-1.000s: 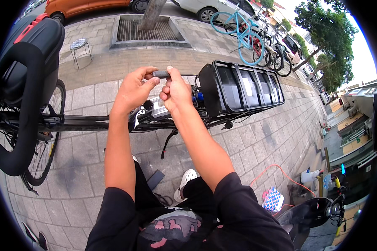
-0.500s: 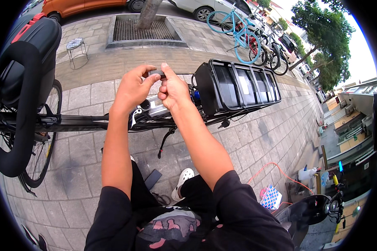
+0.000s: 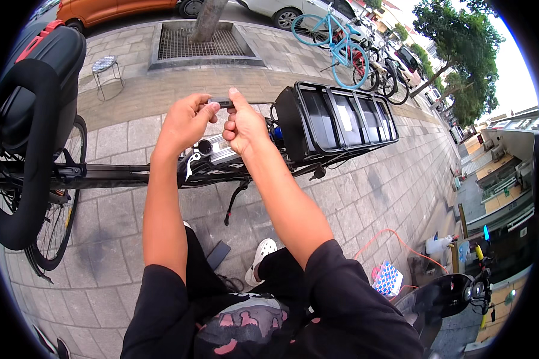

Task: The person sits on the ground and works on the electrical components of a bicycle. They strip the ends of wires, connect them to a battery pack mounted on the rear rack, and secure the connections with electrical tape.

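Observation:
Both hands meet above a bicycle frame [image 3: 102, 175]. My left hand [image 3: 182, 125] pinches one end of a small, dark, oblong piece [image 3: 223, 103]. My right hand [image 3: 247, 125] grips the other end, thumb stretched along it and fingers curled; its exact kind is too small to make out. Just below the hands are a silver metal box [image 3: 224, 152], a white lever [image 3: 191, 164] and a round black part [image 3: 205, 147]. To the right, a black case [image 3: 290, 122] sits beside a black rack [image 3: 347, 116] on the bicycle.
A big black case [image 3: 48, 78] with a red strap and a thick black curved bar [image 3: 33, 209] rise at the left. A stool [image 3: 106, 72] stands beyond. A dark flat box [image 3: 219, 255] lies by my feet. An orange cord [image 3: 395, 234] runs near a scooter [image 3: 443, 299].
The view has shifted slightly. Both hands keep hold of the small dark piece, and it now lies nearly level, with more of its length showing between the fingers.

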### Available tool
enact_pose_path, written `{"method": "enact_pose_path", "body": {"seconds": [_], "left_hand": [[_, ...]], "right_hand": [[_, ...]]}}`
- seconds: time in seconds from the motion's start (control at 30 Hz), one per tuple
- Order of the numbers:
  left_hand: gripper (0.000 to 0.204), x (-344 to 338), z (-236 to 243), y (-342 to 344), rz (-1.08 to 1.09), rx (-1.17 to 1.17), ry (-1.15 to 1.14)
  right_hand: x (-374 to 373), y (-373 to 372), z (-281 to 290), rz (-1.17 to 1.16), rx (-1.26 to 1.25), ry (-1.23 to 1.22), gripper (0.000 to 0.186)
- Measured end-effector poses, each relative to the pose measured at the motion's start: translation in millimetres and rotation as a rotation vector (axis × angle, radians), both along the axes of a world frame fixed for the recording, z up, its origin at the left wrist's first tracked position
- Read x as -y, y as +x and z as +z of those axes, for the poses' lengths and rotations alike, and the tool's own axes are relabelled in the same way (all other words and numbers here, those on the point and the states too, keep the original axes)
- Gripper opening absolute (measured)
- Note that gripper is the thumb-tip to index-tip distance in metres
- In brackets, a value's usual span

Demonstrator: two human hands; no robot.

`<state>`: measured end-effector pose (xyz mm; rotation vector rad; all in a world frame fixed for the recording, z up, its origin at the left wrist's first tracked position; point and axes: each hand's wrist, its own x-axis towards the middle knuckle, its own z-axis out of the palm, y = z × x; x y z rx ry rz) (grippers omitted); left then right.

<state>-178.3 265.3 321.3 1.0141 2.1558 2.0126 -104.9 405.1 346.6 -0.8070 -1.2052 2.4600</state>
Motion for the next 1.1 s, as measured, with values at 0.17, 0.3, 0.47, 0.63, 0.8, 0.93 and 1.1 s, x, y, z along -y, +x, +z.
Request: {"method": "enact_pose_path", "body": {"seconds": [0.17,0.3,0.47,0.63,0.8,0.93,1.1], "left_hand": [[0.068,-2.9,6.4,-2.2,0.098,0.122,-0.212],[0.054,0.4,13.5,3.9,0.071,0.104,-0.228],[0.049,2.1,3.3,0.6,-0.081,0.034,-0.048],[0.067,-4.0,1.8,-2.4,0.013,0.142,-0.173],[0.047,-5.6,2.1,8.5,0.014,-0.028,-0.011],[0.053,-5.6,8.7,15.9,-0.045,0.045,-0.002],[0.067,-6.4,13.8,10.8,0.067,0.202,-0.193]], "right_hand": [[0.2,5.8,8.0,0.057,-0.113,-0.116,0.027],[-3.5,4.4,-9.9,-0.001,-0.088,0.011,0.025],[5.1,5.3,3.4,-0.021,0.027,0.077,0.036],[-1.1,8.6,-1.8,0.062,-0.157,-0.085,0.032],[-2.6,9.5,-9.7,0.047,-0.115,0.031,0.028],[0.7,11.7,0.0,0.042,-0.002,0.037,0.031],[1.4,19.4,-3.9,0.158,-0.228,-0.14,0.033]]}}
